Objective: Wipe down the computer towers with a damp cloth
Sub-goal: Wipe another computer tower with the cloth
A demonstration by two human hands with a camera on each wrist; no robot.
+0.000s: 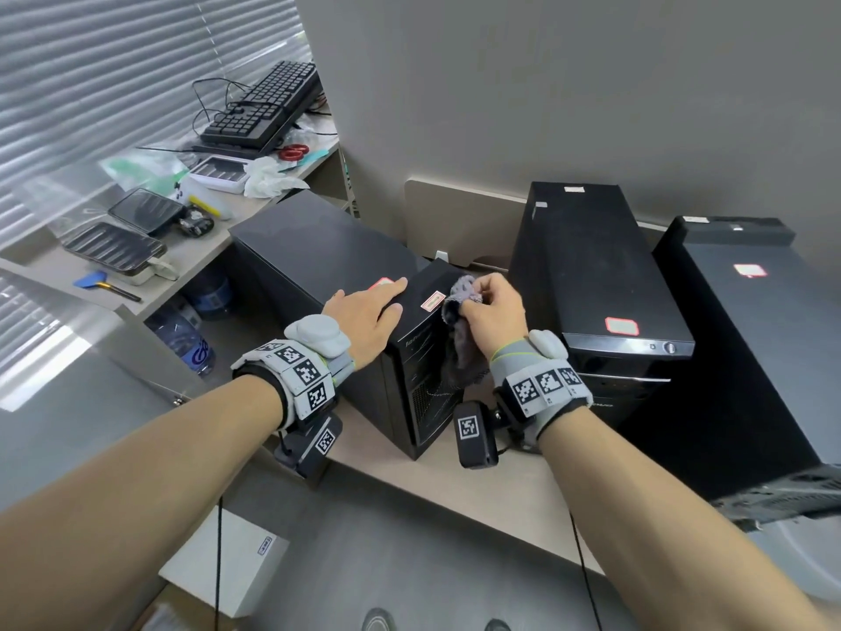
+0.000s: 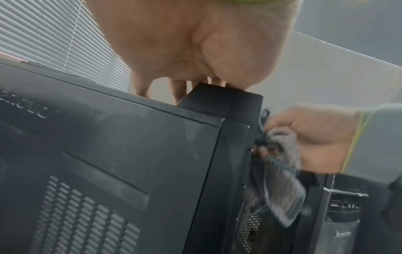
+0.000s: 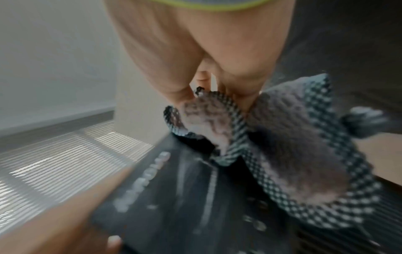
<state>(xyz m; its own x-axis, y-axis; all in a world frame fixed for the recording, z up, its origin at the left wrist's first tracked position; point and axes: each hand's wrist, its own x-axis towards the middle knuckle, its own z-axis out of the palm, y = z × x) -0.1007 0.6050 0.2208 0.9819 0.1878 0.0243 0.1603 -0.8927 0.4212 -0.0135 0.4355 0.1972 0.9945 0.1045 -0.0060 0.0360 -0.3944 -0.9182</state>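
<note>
Three black computer towers stand on the desk in the head view. My left hand (image 1: 371, 307) lies flat with straight fingers on top of the left tower (image 1: 314, 252), near its front edge. My right hand (image 1: 489, 307) grips a grey cloth (image 1: 464, 352) against the top of that tower's front panel; the cloth hangs down over the panel. In the left wrist view my left hand (image 2: 187, 80) rests on the tower's top edge (image 2: 135, 137), and the cloth (image 2: 280, 171) hangs beside the front. The blurred right wrist view shows the cloth (image 3: 293, 154) bunched under my right hand (image 3: 217, 89).
A middle tower (image 1: 591, 266) and a right tower (image 1: 751, 339) stand close to the right. A side shelf (image 1: 200, 248) at the left holds keyboards (image 1: 268, 107), trays and small tools. Water bottles (image 1: 186, 339) sit beneath it. A white box (image 1: 227, 557) lies on the floor.
</note>
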